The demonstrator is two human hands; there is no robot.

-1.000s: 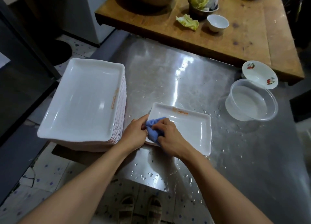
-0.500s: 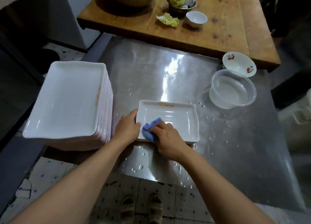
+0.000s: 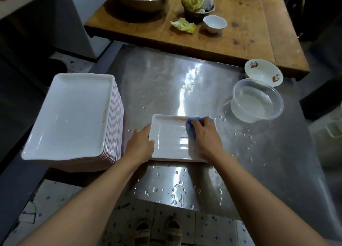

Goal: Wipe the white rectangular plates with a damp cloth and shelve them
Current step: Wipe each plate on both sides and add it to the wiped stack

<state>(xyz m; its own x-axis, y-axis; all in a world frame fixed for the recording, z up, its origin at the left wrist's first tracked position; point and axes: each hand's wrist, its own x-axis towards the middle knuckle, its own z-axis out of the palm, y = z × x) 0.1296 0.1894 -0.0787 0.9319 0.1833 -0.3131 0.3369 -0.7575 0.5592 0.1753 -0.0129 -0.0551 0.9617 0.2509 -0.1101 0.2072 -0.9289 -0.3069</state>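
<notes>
**One plate under the cloth, a stack waiting**

The right hand (image 3: 205, 136) presses a blue cloth (image 3: 191, 128) with bent fingers onto the far right part of a white rectangular plate (image 3: 170, 140), while the left hand (image 3: 141, 144) grips the plate's left rim, apparently to stop it sliding on the wet steel table (image 3: 166, 83). Just to the left stands a tall stack of plates (image 3: 74, 116); a clear tub of water (image 3: 257, 100) sits near on the right, likely for dampening the cloth.

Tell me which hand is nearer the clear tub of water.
Right. The right hand wipes the plate with the cloth, just left of the tub; the left hand grips the plate's far edge.
</notes>
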